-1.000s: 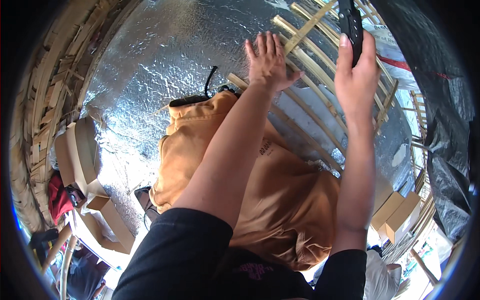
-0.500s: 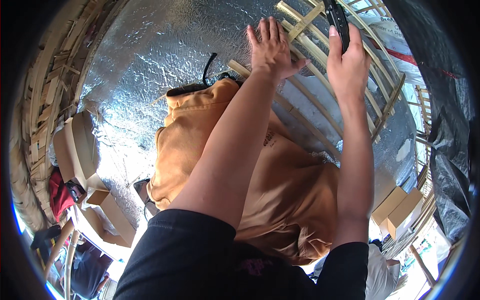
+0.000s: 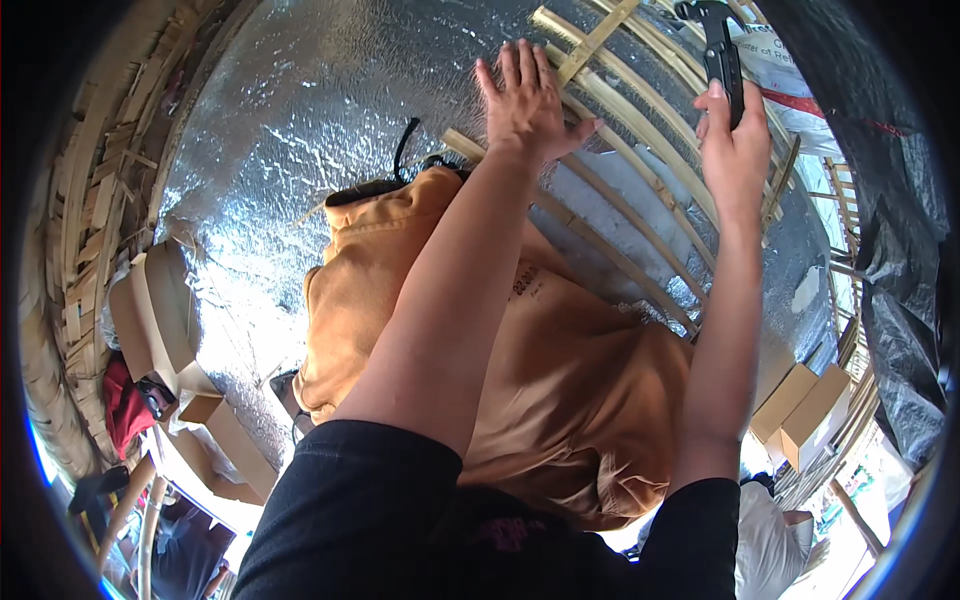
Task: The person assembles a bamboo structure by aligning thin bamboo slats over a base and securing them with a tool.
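My left hand lies with spread fingers on the silver foil sheet, its thumb side against a bamboo lattice of thin pale strips. Nothing is held in it. Over the far right of the lattice, my right hand is closed around the handle of a black hammer with a short head, perhaps a multi-tool type. Its head points away from me near the top edge. Below the lattice, an orange-brown garment is spread under my forearms.
Cardboard boxes stand at the left and right. Woven bamboo curves along the left side. Dark plastic sheeting hangs at the right, beside a white printed sack. People are partly visible at both lower corners.
My right hand has shifted right and slightly nearer with the hammer, whose head has come into view. My left hand stays spread by the lattice, slightly further left in the picture.
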Available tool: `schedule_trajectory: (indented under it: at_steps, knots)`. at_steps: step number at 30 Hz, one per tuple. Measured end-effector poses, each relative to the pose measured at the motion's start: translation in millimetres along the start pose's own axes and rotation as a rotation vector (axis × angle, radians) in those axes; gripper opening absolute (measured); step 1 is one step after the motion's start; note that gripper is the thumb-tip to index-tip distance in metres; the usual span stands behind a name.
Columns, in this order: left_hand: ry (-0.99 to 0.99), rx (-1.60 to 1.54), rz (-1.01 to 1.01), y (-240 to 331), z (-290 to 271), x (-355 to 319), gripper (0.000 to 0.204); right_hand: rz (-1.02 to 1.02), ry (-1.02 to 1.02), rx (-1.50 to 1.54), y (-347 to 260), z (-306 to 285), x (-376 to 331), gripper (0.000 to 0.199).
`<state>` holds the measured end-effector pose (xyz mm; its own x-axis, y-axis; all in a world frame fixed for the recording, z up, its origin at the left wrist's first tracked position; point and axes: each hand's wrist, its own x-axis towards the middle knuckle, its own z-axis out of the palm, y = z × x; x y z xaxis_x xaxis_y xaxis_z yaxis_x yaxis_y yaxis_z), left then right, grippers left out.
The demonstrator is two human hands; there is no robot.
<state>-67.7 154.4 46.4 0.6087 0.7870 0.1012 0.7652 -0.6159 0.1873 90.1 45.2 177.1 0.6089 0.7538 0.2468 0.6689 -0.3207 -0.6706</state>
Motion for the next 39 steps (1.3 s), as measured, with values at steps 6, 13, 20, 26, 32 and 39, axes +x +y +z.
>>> schedule_trajectory:
  at_steps: [6,13,20,26,32,39]
  knots:
    - [-0.021,-0.023,0.005,11,-2,1,0.115,0.145,0.107,-0.208,90,-5,4,0.024]
    - [-0.031,-0.003,0.025,6,-9,1,0.114,0.249,0.206,-0.471,153,17,34,0.034]
    - [-0.065,0.062,0.010,8,-5,-4,0.117,0.298,-0.026,-0.609,154,63,67,0.041]
    - [-0.097,0.119,0.016,13,-9,1,0.116,0.207,0.076,-0.576,159,71,59,0.039]
    - [-0.100,0.133,0.007,10,-5,0,0.112,0.234,0.025,-0.519,158,70,54,0.042]
    - [0.064,0.046,0.030,3,14,3,0.074,-0.193,0.116,-0.432,127,20,-21,0.043]
